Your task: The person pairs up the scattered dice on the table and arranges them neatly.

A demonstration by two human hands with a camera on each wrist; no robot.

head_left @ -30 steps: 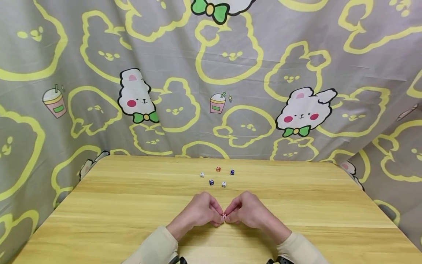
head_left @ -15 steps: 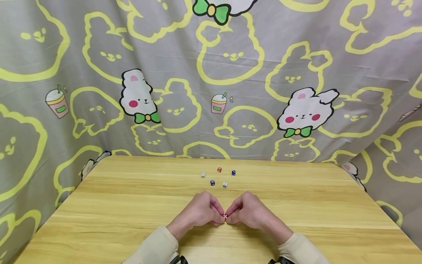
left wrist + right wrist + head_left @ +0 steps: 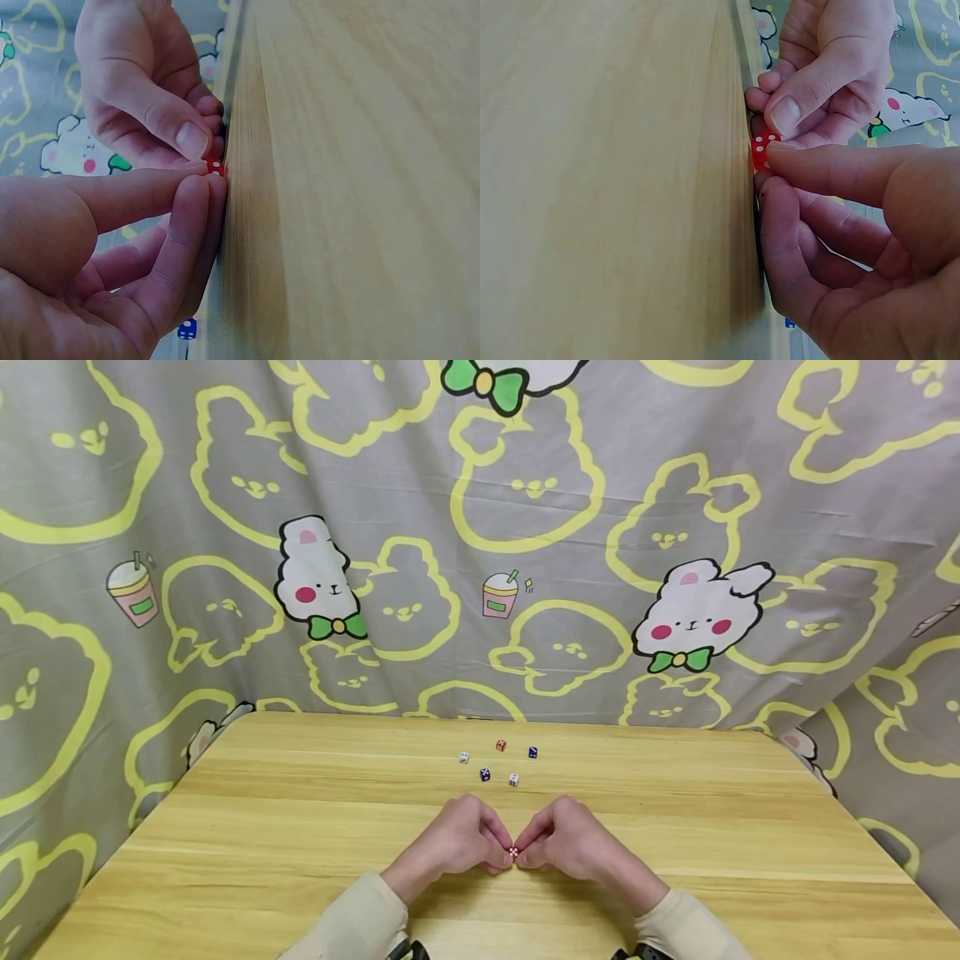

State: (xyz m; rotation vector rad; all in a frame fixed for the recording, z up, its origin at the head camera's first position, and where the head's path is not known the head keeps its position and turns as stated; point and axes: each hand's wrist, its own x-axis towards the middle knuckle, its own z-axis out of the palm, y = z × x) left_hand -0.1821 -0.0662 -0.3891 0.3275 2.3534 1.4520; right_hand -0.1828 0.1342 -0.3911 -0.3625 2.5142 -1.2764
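A red die with white pips is at the tabletop between my two hands, near the front of the table. My left hand pinches it from the left with thumb and fingers. From the right, my right hand pinches the same die, and the fingertips of both hands nearly meet. Close up, the red die shows several pips in the right wrist view, while fingers cover part of it. Only a small part of the red die appears in the left wrist view.
Beyond the hands on the wooden table lie another red die, two blue dice, one nearer and one farther right, and two white dice, a left one and a nearer one. A patterned curtain hangs behind.
The head view has shifted slightly, so everything sits a little farther right in it. Both hands keep their pinch on the red die, with hardly any movement.
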